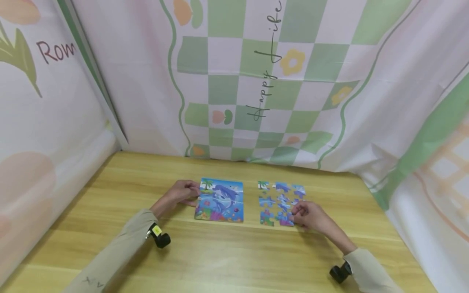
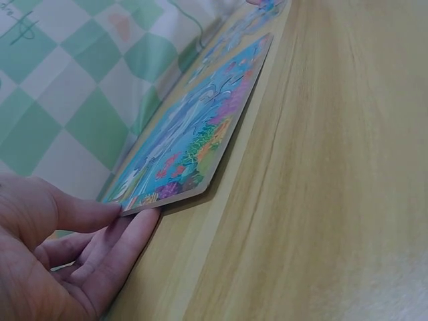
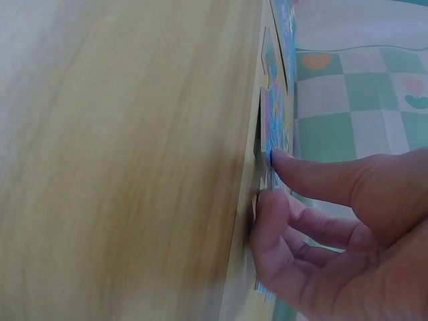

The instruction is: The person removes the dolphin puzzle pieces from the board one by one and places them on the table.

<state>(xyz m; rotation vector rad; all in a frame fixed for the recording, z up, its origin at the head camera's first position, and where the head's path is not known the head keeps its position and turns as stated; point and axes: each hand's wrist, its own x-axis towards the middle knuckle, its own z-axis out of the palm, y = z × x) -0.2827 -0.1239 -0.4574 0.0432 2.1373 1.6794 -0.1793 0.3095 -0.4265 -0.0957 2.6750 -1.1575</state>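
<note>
A dolphin puzzle board [image 1: 220, 200], bright with blue sea and coral, lies on the left of the pair of puzzles. My left hand [image 1: 183, 192] pinches its left edge, thumb above and a finger below, as the left wrist view shows at the board's corner [image 2: 175, 194]. To the right, several loose puzzle pieces [image 1: 266, 201] with the same kind of picture are laid out in spaced rows. At their lower right corner my right hand [image 1: 310, 215] pinches a purple-and-blue puzzle piece [image 1: 285, 219] between thumb and index finger. My fingers partly hide the pieces around it.
Everything rests on a light wooden table [image 1: 234, 256]. Behind it hangs a green-and-white checked curtain [image 1: 256, 89], with pale printed cloth [image 1: 55, 122] along the left side. A strip of bare wood separates the board from the loose pieces.
</note>
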